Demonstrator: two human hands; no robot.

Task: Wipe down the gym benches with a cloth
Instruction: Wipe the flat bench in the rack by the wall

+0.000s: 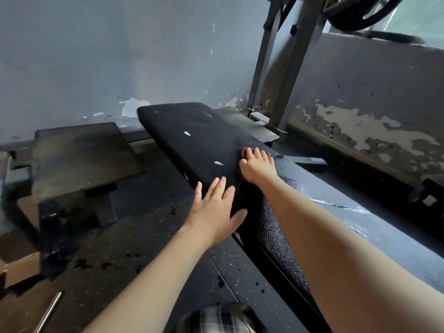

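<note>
So the padded worktop [192,131] runs on a diagonal, long axis from the lower right of the frame up toward the middle, where its rounded far end stops just short of the peeling wall [96,68]. The far pad is black with a few white nicks; the nearer stretch at right looks grey and cracked.

The cloth [243,152] is reddish and sits on the pad about mid-frame, near the seam between the two sections. It's mostly hidden, just bits poking out past the fingertips and by the wrist.

Room-wise: the left edge of the pad drops to speckled rubber floor [144,236], with a lower dark platform [79,159] off in the left of the frame. Grey rack uprights [288,68] stand close behind the pad's right side, so that side is tighter.

The right hand [257,167] is stretched out on a straight arm, palm down, fingers curled over the cloth and bearing on it. The left hand [216,207] is flat and wide, fingers straight and spread, resting on the pad's left edge, holding nothing.
</note>
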